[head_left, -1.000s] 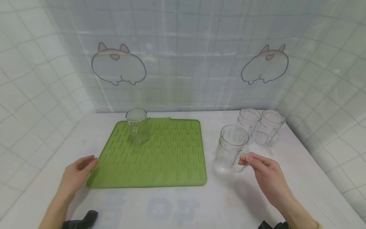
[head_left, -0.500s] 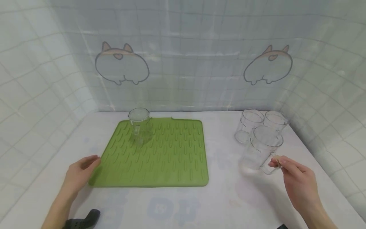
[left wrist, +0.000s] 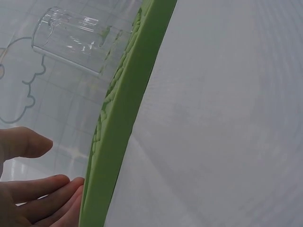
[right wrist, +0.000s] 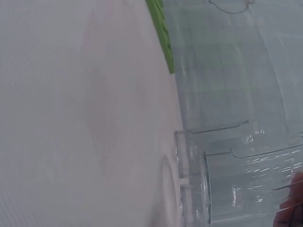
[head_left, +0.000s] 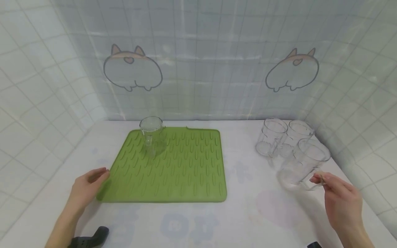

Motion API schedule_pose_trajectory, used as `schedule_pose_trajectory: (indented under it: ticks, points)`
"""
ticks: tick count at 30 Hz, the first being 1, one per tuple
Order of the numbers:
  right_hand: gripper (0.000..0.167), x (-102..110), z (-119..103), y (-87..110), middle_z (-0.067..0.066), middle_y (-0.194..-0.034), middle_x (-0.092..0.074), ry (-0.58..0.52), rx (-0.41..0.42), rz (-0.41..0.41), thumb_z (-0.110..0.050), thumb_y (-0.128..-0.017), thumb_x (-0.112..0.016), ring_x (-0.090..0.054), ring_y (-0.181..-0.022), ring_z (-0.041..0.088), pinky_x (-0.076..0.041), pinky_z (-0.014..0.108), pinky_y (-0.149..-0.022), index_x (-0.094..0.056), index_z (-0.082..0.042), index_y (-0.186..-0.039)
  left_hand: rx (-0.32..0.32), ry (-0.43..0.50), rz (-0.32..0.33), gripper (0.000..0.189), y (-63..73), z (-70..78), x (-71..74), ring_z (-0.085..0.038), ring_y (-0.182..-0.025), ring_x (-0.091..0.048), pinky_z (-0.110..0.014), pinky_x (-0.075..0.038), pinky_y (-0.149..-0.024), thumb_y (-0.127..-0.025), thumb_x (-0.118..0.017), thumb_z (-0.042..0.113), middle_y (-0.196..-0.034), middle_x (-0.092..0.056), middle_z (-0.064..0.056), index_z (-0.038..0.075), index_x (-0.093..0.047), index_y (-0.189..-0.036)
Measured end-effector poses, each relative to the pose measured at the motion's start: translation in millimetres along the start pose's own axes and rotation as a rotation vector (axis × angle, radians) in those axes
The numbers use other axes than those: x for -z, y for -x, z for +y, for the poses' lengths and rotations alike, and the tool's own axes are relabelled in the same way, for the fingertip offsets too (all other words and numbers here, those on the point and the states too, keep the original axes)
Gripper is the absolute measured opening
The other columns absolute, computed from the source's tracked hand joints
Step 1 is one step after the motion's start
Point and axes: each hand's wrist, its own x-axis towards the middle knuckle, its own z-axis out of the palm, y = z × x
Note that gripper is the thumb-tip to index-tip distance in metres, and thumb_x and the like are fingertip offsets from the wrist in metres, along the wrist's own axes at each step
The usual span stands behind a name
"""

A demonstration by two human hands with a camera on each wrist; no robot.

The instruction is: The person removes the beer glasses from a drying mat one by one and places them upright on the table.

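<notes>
My right hand (head_left: pixel 342 198) pinches the handle of a clear glass mug (head_left: pixel 305 162) at the right of the head view. In the right wrist view, this mug's base (right wrist: pixel 207 189) appears slightly above the table. Behind it, two more glass mugs, a left one (head_left: pixel 273 137) and a right one (head_left: pixel 298 132), stand on the table. My left hand (head_left: pixel 90 186) rests beside the left edge of a green ridged mat (head_left: pixel 186 175), fingers relaxed and holding nothing. Another glass mug (head_left: pixel 152 136) stands upright on the mat's back left part.
A white table (head_left: pixel 242 213) bears the mat and the mugs. Tiled-pattern sheets surround it, with a back wall (head_left: pixel 211 69) and a right wall (head_left: pixel 369 113) close to the mugs.
My right hand has moved right with the held mug, from beside the mat to in front of the other two mugs. My left hand stays by the mat.
</notes>
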Motion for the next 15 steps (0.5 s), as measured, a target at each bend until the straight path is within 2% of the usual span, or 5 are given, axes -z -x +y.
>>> schedule_pose_trajectory:
  ticks: [6,10,15]
  points:
    - [0.043,6.7,1.0,-2.5,0.026,-0.091,-0.074,-0.092,0.051,0.017,0.02,-0.099,-0.024,-0.072,-0.079,0.034,-0.054,0.03,-0.091,-0.067,0.022,-0.1,-0.009,-0.003,0.004,0.07,1.0,0.3,-0.3,-0.052,-0.131,-0.043,-0.067,-0.038,-0.103,-0.105,-0.043,0.047,-0.145,-0.044,-0.035,-0.009,-0.038,-0.147]
    - [0.042,9.2,0.4,-3.9,0.027,-0.089,-0.074,-0.109,0.059,0.079,0.021,-0.098,-0.026,-0.073,-0.076,0.035,-0.057,0.033,-0.084,-0.068,0.022,-0.097,-0.007,-0.008,0.004,0.07,0.9,-0.8,-0.6,-0.052,-0.131,-0.043,-0.066,-0.039,-0.102,-0.105,-0.042,0.047,-0.145,-0.044,-0.035,-0.009,-0.038,-0.147]
    - [0.039,11.2,-1.7,-4.9,0.025,-0.082,-0.074,-0.063,0.049,0.199,0.02,-0.098,-0.031,-0.072,-0.07,0.033,-0.058,0.033,-0.08,-0.07,0.02,-0.092,0.006,-0.012,0.003,0.07,0.0,-0.7,-0.4,-0.052,-0.131,-0.042,-0.066,-0.038,-0.103,-0.105,-0.042,0.048,-0.146,-0.044,-0.034,-0.008,-0.038,-0.147]
